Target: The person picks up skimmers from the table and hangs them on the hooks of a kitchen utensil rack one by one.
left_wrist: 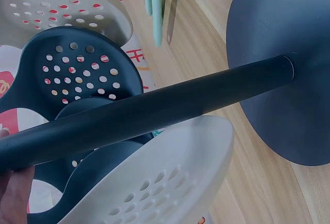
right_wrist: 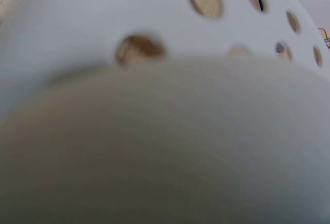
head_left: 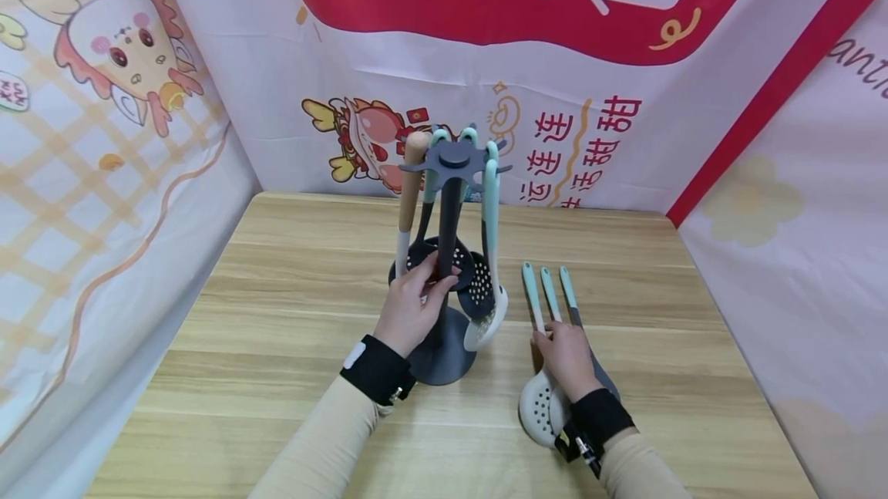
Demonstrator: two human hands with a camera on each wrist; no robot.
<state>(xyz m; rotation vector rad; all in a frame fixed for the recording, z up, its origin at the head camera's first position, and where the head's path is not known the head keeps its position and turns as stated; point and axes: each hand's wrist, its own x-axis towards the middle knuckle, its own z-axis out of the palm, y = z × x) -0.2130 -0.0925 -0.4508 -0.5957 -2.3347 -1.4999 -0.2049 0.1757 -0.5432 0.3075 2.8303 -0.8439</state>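
My left hand [head_left: 412, 302] grips the dark pole [left_wrist: 154, 113] of a rotating-style utensil stand, whose round base [head_left: 444, 364] rests on the table. From its hooked top [head_left: 454, 161] hang a utensil with a wooden handle [head_left: 411, 194], a dark skimmer [head_left: 479, 295] and a white slotted spoon [head_left: 489, 323], among others. To the right, my right hand [head_left: 569, 356] holds a white skimmer [head_left: 536, 410] by its mint-ended handle, fingers curled over it. Beside that lie a second white utensil [head_left: 559, 408], partly under the hand, and a dark utensil [head_left: 605, 377]. White surfaces fill the right wrist view, blurred.
The wood-grain table [head_left: 291, 283] ends at a printed cloth backdrop [head_left: 444, 82] behind the stand. More printed cloth hangs along the left and right sides. Black bands with small cameras sit on both wrists.
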